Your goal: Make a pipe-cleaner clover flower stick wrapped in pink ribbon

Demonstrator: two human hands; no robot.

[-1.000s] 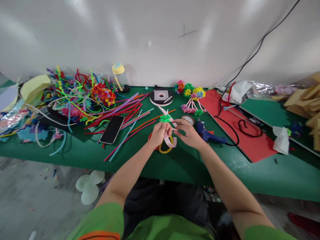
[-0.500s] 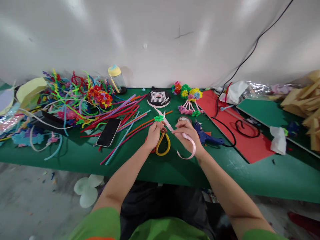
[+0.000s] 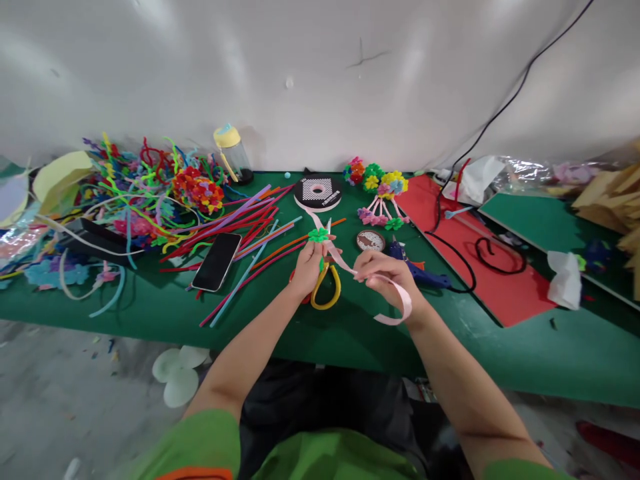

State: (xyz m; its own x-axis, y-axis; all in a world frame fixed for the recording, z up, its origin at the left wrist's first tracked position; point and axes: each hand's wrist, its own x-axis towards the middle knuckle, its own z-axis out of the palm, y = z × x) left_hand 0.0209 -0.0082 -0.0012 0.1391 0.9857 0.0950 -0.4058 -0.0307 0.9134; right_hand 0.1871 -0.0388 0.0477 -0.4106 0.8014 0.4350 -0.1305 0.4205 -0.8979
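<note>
My left hand (image 3: 305,267) is closed round the stem of a small green pipe-cleaner flower (image 3: 318,235), held upright over the green table (image 3: 165,307). My right hand (image 3: 384,276) pinches a pink ribbon (image 3: 395,313) that runs from the flower's stem and loops past my wrist. The ribbon leads back to a black spool (image 3: 317,193) near the wall. Yellow-handled scissors (image 3: 327,293) lie under my left hand.
A black phone (image 3: 217,261) lies left of my hands among long pipe cleaners (image 3: 250,230). A heap of coloured flowers (image 3: 150,187) fills the left. A blue glue gun (image 3: 417,273), a round tin (image 3: 371,241), a finished flower bunch (image 3: 380,190) and a red board (image 3: 465,260) are right.
My right hand has drawn the pink ribbon out to the right and toward me, lengthening the loop. My left hand stays put with the flower.
</note>
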